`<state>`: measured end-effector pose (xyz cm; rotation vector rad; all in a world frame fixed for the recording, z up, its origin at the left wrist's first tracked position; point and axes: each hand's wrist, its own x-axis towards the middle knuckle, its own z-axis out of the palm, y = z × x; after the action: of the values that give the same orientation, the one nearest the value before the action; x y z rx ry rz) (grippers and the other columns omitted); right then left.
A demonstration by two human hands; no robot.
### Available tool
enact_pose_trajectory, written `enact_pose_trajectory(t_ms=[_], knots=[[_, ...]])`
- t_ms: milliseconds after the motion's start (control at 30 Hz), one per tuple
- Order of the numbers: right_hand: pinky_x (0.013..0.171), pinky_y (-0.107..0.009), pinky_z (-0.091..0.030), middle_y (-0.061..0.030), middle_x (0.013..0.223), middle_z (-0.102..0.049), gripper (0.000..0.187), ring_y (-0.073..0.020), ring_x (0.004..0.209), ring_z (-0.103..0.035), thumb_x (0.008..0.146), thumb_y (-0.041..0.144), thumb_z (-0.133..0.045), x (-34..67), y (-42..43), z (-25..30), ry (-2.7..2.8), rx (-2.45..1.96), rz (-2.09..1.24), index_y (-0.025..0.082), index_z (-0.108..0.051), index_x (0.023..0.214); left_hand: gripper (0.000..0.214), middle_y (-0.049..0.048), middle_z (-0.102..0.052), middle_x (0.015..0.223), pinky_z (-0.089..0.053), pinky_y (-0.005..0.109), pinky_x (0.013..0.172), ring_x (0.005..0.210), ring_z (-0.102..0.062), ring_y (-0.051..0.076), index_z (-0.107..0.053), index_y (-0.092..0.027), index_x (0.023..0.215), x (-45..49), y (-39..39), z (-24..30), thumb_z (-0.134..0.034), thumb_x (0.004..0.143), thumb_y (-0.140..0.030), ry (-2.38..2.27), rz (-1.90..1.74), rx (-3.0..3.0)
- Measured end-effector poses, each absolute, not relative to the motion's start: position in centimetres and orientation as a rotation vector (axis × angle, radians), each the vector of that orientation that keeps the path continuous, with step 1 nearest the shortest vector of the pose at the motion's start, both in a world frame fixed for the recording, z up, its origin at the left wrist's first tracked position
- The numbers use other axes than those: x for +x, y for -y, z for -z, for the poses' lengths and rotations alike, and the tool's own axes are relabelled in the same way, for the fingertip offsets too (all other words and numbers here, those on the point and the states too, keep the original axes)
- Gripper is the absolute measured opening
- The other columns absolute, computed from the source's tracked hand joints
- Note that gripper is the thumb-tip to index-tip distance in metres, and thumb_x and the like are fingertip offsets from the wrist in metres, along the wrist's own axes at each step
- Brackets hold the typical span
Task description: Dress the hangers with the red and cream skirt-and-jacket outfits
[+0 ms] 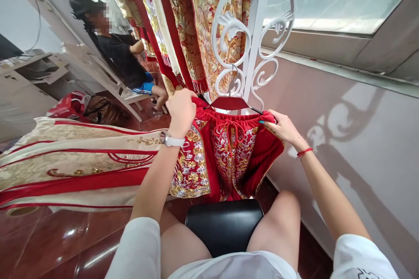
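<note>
A red skirt [234,157] with gold and silver embroidery hangs in front of me, its gathered waistband tied with a red cord bow at the front. Above the waistband shows a hanger [229,103] with a red middle and a metal hook. My left hand [181,111], closed, grips the red cloth at the waistband's left end. At the right end, my right hand [281,126] pinches the waistband near the hanger's tip, the thumb in front. Part of the left fingers is hidden behind the hand.
A white scrolled metal stand [257,30] rises behind the hanger, beside embroidered garments [209,22]. Cream-and-red cloth [81,165] stretches out at left. A black padded seat [225,226] lies between my legs. Another person [121,56] sits further back. The wall [353,139] borders the right.
</note>
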<state>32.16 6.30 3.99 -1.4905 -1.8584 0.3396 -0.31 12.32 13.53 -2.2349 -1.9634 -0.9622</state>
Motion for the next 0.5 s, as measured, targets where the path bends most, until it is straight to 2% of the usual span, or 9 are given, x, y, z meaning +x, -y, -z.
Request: enact_pose_trajectory(t_ms=[133, 200, 267, 333, 433, 500], knots=[[0.071, -0.029, -0.04, -0.0026, 0.084, -0.067, 0.032, -0.0181, 0.073, -0.053, 0.088, 0.051, -0.056, 32.0, -6.4, -4.2, 1.853, -1.462, -0.459, 0.02, -0.063, 0.094, 0.036, 0.0155, -0.072, 0.103, -0.049, 0.055, 0.094, 0.103, -0.066, 0.036, -0.079, -0.019, 0.103, 0.1, -10.8, -12.7, -0.047, 0.09, -0.011, 2.001, 0.953, -2.072], [0.072, -0.029, -0.042, -0.0023, 0.085, -0.066, 0.036, -0.0182, 0.075, -0.055, 0.088, 0.055, -0.058, 32.2, -6.4, -4.7, 1.868, -1.439, -0.566, 0.02, -0.062, 0.093, 0.042, 0.0152, -0.069, 0.115, -0.051, 0.052, 0.093, 0.1, -0.067, 0.032, -0.077, -0.017, 0.114, 0.8, -9.1, -11.5, -0.044, 0.09, -0.009, 1.927, 0.928, -2.208], [0.075, -0.03, -0.046, -0.0028, 0.088, -0.067, 0.04, -0.0195, 0.08, -0.058, 0.086, 0.059, -0.062, 32.7, -6.4, -5.1, 1.857, -1.401, -0.706, 0.02, -0.063, 0.092, 0.043, 0.0145, -0.063, 0.128, -0.053, 0.047, 0.092, 0.1, -0.065, 0.028, -0.07, -0.016, 0.128, 0.7, -8.1, -10.5, -0.049, 0.09, -0.014, 1.808, 0.922, -2.426], [0.081, -0.032, -0.051, -0.0041, 0.1, -0.07, 0.045, -0.0222, 0.09, -0.064, 0.086, 0.064, -0.061, 33.5, -6.5, -5.1, 1.771, -1.331, -0.917, 0.022, -0.066, 0.102, 0.042, 0.0123, -0.061, 0.131, -0.053, 0.045, 0.095, 0.104, -0.063, 0.025, -0.066, -0.018, 0.133, -0.6, -8.4, -9.9, -0.053, 0.093, -0.023, 1.668, 0.937, -2.663], [0.093, -0.034, -0.054, -0.0031, 0.118, -0.071, 0.048, -0.0233, 0.106, -0.068, 0.087, 0.064, -0.058, 34.7, -7.2, -4.3, 1.527, -1.255, -1.274, 0.029, -0.065, 0.119, 0.033, 0.007, -0.062, 0.131, -0.042, 0.051, 0.111, 0.121, -0.054, 0.026, -0.073, -0.027, 0.121, -3.9, -11.2, -9.9, -0.051, 0.098, -0.033, 1.445, 0.935, -2.898], [0.094, -0.034, -0.056, -0.0025, 0.111, -0.075, 0.043, -0.0229, 0.103, -0.07, 0.085, 0.056, -0.063, 35.2, -8.1, -3.3, 1.354, -1.29, -1.428, 0.029, -0.067, 0.118, 0.031, 0.006, -0.057, 0.141, -0.032, 0.054, 0.119, 0.133, -0.046, 0.027, -0.075, -0.028, 0.115, -6.0, -13.7, -9.9, -0.051, 0.098, -0.04, 1.33, 0.926, -3.02]])
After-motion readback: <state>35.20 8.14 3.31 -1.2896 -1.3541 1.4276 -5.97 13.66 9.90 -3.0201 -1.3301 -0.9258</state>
